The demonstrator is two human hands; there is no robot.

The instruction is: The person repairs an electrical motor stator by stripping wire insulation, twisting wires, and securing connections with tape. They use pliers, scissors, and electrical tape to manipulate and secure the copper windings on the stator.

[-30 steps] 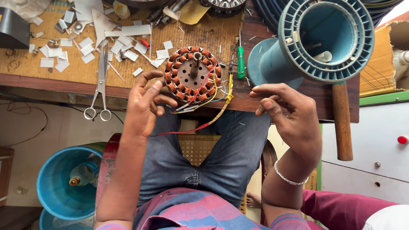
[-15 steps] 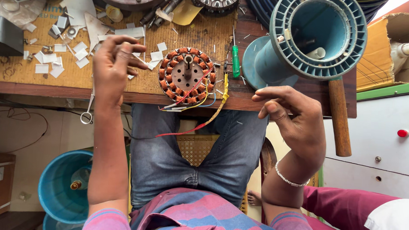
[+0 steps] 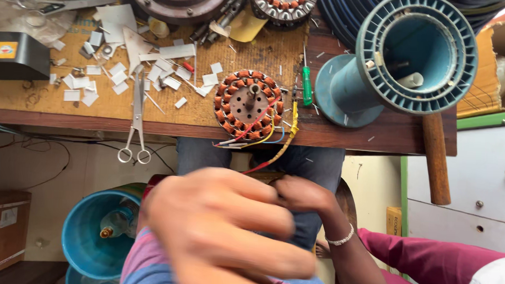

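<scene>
A round motor stator (image 3: 248, 102) with copper windings lies on the wooden workbench (image 3: 342, 134) near its front edge. Red, yellow, blue and white wires (image 3: 264, 139) trail from it over the edge. My left hand (image 3: 227, 230) is raised close to the camera, large and blurred, over my lap; whether it holds anything is not visible. Just behind it is my right hand (image 3: 304, 194), below the bench edge, with its fingers curled in and a bracelet on the wrist. Neither hand touches the stator.
Scissors (image 3: 137, 115) hang over the bench edge among several white paper pieces (image 3: 120, 76). A green screwdriver (image 3: 306, 85), a big blue spool (image 3: 401, 57) and a wooden handle (image 3: 436, 159) lie to the right. A blue bucket (image 3: 92, 237) stands on the floor to the left.
My left hand has come back from the paper pieces on the bench towards the camera. My right hand has dropped from the bench edge to my lap.
</scene>
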